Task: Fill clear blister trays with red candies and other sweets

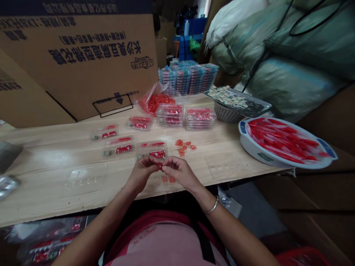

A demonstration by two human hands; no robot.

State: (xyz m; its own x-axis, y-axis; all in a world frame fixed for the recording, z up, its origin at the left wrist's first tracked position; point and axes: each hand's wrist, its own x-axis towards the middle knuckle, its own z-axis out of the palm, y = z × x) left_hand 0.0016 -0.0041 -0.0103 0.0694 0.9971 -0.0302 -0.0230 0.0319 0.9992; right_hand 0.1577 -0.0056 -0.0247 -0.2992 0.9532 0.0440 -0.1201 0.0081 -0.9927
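My left hand (143, 170) and my right hand (179, 172) meet over the near edge of the wooden table (55, 162). Both pinch one small red piece (160, 166) between their fingertips. Right under them lies a clear plastic tray (163, 180) with two red pieces in its pockets. A little heap of loose red pieces (183, 146) sits just beyond my right hand. Beyond my left hand lie several filled clear packs (152, 149) with red pens and red printed cards.
A white scale (255, 147) heaped with red pens sits at the right edge. Behind it a basket (227, 113) carries a tray of small squares. Stacked filled packs (200, 118), a bag of red pieces (155, 100) and a big cardboard box (80, 62) stand at the back. Empty clear trays (83, 179) lie left.
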